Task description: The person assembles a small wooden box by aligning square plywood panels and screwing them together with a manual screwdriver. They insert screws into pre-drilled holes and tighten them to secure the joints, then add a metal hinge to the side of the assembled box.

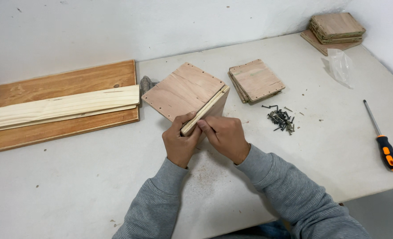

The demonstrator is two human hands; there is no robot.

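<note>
A small plywood box (185,90), with screw holes along its top panel's edges, stands on the white table (72,186). My left hand (178,141) grips its near corner from the left. My right hand (225,137) presses against the side panel at the same corner, fingertips pinched at the panel's near end. Whether a screw is between the fingers is hidden. Both hands touch the box.
A stack of square plywood panels (256,80) lies right of the box, a pile of dark screws (281,119) beside it. An orange-and-black screwdriver (385,146) lies far right. More panels (336,27) and a plastic bag (340,66) sit far back. Boards (59,106) lie at left.
</note>
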